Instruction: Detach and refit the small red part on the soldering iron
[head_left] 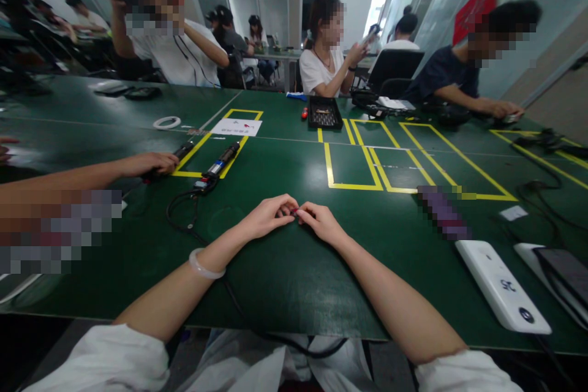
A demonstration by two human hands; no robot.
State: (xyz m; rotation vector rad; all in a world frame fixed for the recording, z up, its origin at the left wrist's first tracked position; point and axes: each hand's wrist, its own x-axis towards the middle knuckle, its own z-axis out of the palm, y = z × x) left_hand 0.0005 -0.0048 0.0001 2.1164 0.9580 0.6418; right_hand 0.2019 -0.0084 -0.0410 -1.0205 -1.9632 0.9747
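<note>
My left hand (275,214) and my right hand (319,220) meet over the middle of the green table (275,275). Their fingertips are curled together in a pinch. Between them shows a tiny red bit (295,212), too small to name and mostly covered by the fingers. Which hand bears it, I cannot tell. Left of my hands lies a black cylindrical power tool (221,162), like an electric screwdriver, with a cable running toward me. Farther back, a white paper sheet (236,127) carries small red and dark pieces.
A black tray (337,122) with small metal parts stands at the back. Yellow tape (353,186) marks rectangles. To the right are a phone (443,211) and a white power bank (500,288). Another person's hand (160,163) grips a similar tool at left. Several people sit beyond.
</note>
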